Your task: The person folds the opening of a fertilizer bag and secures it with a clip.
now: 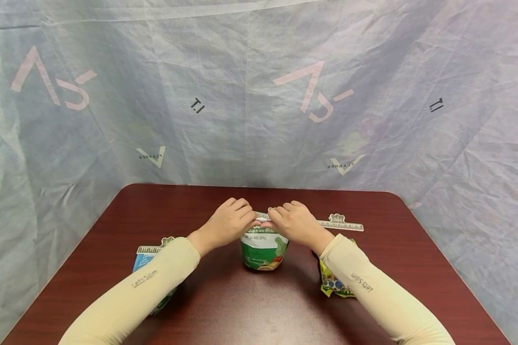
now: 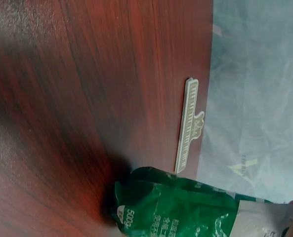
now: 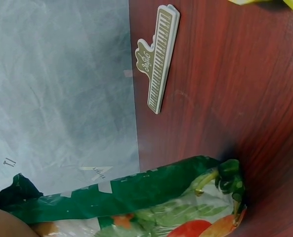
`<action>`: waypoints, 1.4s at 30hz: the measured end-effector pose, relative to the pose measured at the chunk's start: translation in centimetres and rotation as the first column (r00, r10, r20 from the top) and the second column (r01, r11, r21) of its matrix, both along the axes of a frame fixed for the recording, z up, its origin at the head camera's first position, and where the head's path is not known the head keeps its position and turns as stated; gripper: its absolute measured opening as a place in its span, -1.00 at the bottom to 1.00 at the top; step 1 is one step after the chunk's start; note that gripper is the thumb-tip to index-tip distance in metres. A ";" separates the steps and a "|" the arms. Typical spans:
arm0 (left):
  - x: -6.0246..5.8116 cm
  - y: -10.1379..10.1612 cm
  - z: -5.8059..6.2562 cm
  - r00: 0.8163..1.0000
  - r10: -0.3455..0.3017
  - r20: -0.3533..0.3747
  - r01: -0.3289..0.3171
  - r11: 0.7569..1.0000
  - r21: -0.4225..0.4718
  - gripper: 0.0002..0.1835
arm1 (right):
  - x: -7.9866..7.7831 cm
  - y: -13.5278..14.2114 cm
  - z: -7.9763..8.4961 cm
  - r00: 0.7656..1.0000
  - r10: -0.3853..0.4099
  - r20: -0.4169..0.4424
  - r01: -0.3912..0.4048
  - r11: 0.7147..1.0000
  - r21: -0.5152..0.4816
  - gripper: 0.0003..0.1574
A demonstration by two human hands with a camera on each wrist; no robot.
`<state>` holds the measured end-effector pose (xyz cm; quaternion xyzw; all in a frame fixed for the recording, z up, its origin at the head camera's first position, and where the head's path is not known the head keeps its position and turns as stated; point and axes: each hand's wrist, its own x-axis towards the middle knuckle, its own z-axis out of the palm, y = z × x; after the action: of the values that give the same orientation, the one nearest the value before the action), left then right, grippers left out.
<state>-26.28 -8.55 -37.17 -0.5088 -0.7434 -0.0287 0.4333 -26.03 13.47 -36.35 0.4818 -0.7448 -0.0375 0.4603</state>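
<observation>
A green and white food bag (image 1: 263,251) with vegetable pictures stands upright mid-table. My left hand (image 1: 230,220) and right hand (image 1: 295,221) grip its top edge from both sides, with thumbs toward each other. Part of a ruler-like patterned strip (image 1: 262,216) shows between the hands; I cannot tell whether it touches the bag. In the left wrist view, a long sealing clip (image 2: 188,126) lies beyond the bag's side. Another such clip (image 3: 161,59) appears in the right wrist view, near the table's back edge. Only fingers of the right hand (image 3: 0,217) enter that view.
A blue bag (image 1: 141,260) with a clip along its top (image 1: 151,249) stands at left, partly behind the left forearm. Under the right forearm is a yellow patterned bag (image 1: 334,282). Grey printed fabric (image 1: 246,96) hangs behind the dark red table (image 1: 224,306).
</observation>
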 end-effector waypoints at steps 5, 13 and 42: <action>-0.4 -0.3 -0.2 1.000 -0.026 -0.010 0.026 0.999 0.021 -0.74 | 0.0 0.0 0.2 1.000 0.008 0.004 -0.008 1.000 0.006 -0.44; -0.6 -0.5 -0.4 0.997 -0.060 -0.049 0.063 0.997 0.050 -0.67 | -0.1 0.1 0.1 1.000 0.022 0.002 -0.022 1.000 0.019 -0.45; -0.4 -1.0 0.1 0.997 -0.028 -0.072 0.033 0.996 0.077 -0.59 | -0.1 2.1 0.5 0.994 0.087 0.060 -0.090 0.994 0.057 -0.53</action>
<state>-26.71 -9.58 -37.03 -0.5034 -0.7181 -0.0464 0.4783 -26.11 15.58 -35.81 0.5286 -0.7342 -0.0255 0.4253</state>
